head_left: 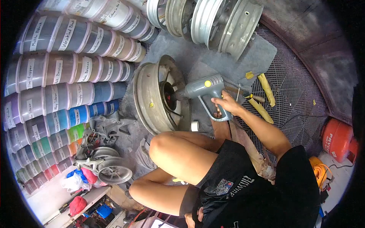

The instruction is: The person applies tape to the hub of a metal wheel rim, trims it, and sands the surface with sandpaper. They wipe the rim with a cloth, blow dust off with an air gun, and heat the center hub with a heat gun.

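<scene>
My right hand (226, 104) grips the handle of a grey heat gun (207, 86) with a round yellow spot on its side. Its nozzle faces the hub of a dull metal wheel rim (150, 100), which stands upright on its edge. Whether the nozzle touches the hub I cannot tell. A small white cylinder (195, 126) is on the floor by the rim. Low in view, my left hand (194, 219) lies close to my shorts, partly hidden, and its finger position is unclear.
Several labelled tubs (68, 68) are stacked along the left. More wheel rims (207, 21) stand at the top. Yellow rolled pieces (260, 108) lie on the grid floor mat (300, 102). Small wheels (114, 170) are at lower left, and a red gas cylinder (337, 138) at right.
</scene>
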The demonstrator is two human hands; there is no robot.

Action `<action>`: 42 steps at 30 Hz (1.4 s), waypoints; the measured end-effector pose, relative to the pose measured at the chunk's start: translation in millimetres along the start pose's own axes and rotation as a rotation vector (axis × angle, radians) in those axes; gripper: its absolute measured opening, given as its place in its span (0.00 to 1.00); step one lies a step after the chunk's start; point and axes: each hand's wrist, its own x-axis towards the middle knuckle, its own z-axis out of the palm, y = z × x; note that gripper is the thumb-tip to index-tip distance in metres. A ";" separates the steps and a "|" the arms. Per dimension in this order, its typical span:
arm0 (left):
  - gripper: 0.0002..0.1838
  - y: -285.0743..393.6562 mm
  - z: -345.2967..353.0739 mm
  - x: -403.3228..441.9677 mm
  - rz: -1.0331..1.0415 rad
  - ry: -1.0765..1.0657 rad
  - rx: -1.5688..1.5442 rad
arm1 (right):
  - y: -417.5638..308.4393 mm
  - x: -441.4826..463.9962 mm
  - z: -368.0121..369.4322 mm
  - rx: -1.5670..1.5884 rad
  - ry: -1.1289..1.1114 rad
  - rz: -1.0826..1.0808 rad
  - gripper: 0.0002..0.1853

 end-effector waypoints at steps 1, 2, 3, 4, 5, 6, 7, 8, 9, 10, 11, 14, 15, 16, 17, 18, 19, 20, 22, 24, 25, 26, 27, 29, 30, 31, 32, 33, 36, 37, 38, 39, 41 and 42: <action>0.14 -0.2 -0.1 0.8 0.000 -0.001 0.000 | 0.9 2.9 -0.6 0.002 0.004 -0.003 0.19; 0.14 0.4 -0.9 0.2 -0.002 -0.005 0.002 | 1.7 5.8 -1.2 0.004 0.009 -0.006 0.19; 0.14 0.1 -1.0 1.3 0.001 -0.004 0.002 | 2.5 8.9 -2.5 -0.014 0.006 0.003 0.22; 0.14 0.0 -0.7 0.3 0.001 -0.006 0.003 | 2.7 12.6 -4.2 -0.033 0.002 0.010 0.24; 0.14 -0.1 -1.2 0.5 0.003 -0.008 0.004 | 3.4 15.2 -5.7 -0.051 -0.001 0.018 0.27; 0.14 -0.4 -1.2 0.9 0.004 -0.010 0.005 | 1.1 15.2 -5.3 -0.042 -0.001 0.012 0.26; 0.14 -0.2 -1.8 1.6 0.007 -0.011 0.008 | -1.0 14.9 -4.9 -0.033 -0.002 0.007 0.26; 0.14 0.0 -1.1 2.0 0.008 -0.011 0.009 | -3.0 14.4 -4.3 -0.025 -0.003 0.001 0.26; 0.14 0.5 -2.5 2.7 0.009 -0.012 0.010 | -1.9 15.6 -4.8 -0.029 -0.001 0.001 0.25; 0.14 0.3 -2.4 2.8 0.011 -0.013 0.008 | -0.9 16.8 -5.3 -0.035 0.002 0.000 0.25; 0.14 0.0 -2.7 3.2 0.016 -0.011 0.008 | 0.1 17.6 -6.0 -0.040 0.004 -0.002 0.25; 0.14 -2.9 -4.2 3.4 0.028 0.000 -0.007 | -6.6 8.4 -6.2 -0.003 -0.021 0.001 0.25; 0.14 -4.8 -4.7 3.8 0.035 0.004 -0.017 | -5.3 7.9 -7.4 -0.017 -0.026 0.010 0.25; 0.14 -9.0 -4.1 2.7 0.038 0.018 -0.039 | -4.0 7.1 -9.3 -0.032 -0.032 0.019 0.25; 0.14 -14.7 -2.1 -0.3 0.038 0.039 -0.063 | -2.7 6.4 -10.9 -0.046 -0.037 0.027 0.26; 0.14 -23.0 -0.6 -1.2 0.041 0.067 -0.085 | -2.8 4.9 -11.3 -0.049 -0.042 0.033 0.26; 0.14 -34.5 6.2 -5.4 0.032 0.110 -0.116 | -3.0 3.0 -11.7 -0.053 -0.047 0.038 0.26; 0.14 -46.0 13.0 -9.5 0.024 0.152 -0.148 | -3.5 1.6 -12.2 -0.056 -0.051 0.043 0.27; 0.14 -53.4 25.6 -11.0 -0.013 0.246 -0.267 | -1.4 2.8 -13.5 -0.063 -0.054 0.037 0.27; 0.14 -52.3 34.1 -12.3 -0.073 0.351 -0.443 | 0.3 5.1 -13.3 -0.058 -0.052 0.025 0.26; 0.09 -50.0 29.6 -13.4 -0.020 0.217 -0.281 | 0.7 7.2 -13.3 -0.050 -0.048 0.017 0.26; 0.05 -47.8 21.6 -17.2 0.032 0.083 -0.120 | 1.4 8.8 -13.5 -0.042 -0.045 0.010 0.26; 0.06 -40.8 14.7 -18.3 0.084 -0.052 0.042 | 0.5 8.9 -13.2 -0.037 -0.034 0.017 0.26; 0.05 -24.2 8.9 -13.5 0.047 0.007 -0.059 | -2.0 7.4 -12.3 -0.026 -0.013 0.032 0.26; 0.06 -14.0 6.3 -8.2 0.029 0.036 -0.110 | -2.2 7.3 -12.9 -0.025 -0.021 0.029 0.27; 0.08 -5.0 4.3 -2.7 0.011 0.066 -0.161 | -2.0 7.3 -14.1 -0.023 -0.030 0.026 0.27; 0.10 1.7 3.2 1.8 -0.007 0.096 -0.212 | -2.0 7.4 -15.2 -0.022 -0.039 0.023 0.27; 0.13 4.3 2.9 3.8 -0.025 0.127 -0.263 | -3.3 6.4 -15.8 -0.035 -0.052 0.020 0.27; 0.12 -81.1 35.7 -24.5 -0.122 0.239 -0.433 | -5.7 4.7 -16.4 -0.076 -0.056 0.022 0.27; 0.12 -87.1 36.9 -27.7 -0.105 0.225 -0.411 | -4.0 6.7 -15.4 -0.091 -0.033 0.031 0.27; 0.12 -93.3 37.5 -31.3 -0.089 0.210 -0.388 | -1.8 7.5 -14.8 -0.105 -0.010 0.040 0.27; 0.12 -85.8 34.5 -28.3 -0.071 0.196 -0.366 | -1.7 7.4 -13.3 -0.081 0.004 0.036 0.27; 0.12 -4.7 7.3 -1.6 -0.105 0.153 -0.331 | -1.8 7.5 -9.4 -0.032 0.028 0.028 0.26; 0.13 19.9 -1.6 5.5 -0.123 0.132 -0.313 | -0.7 7.6 -8.6 -0.016 0.027 0.023 0.26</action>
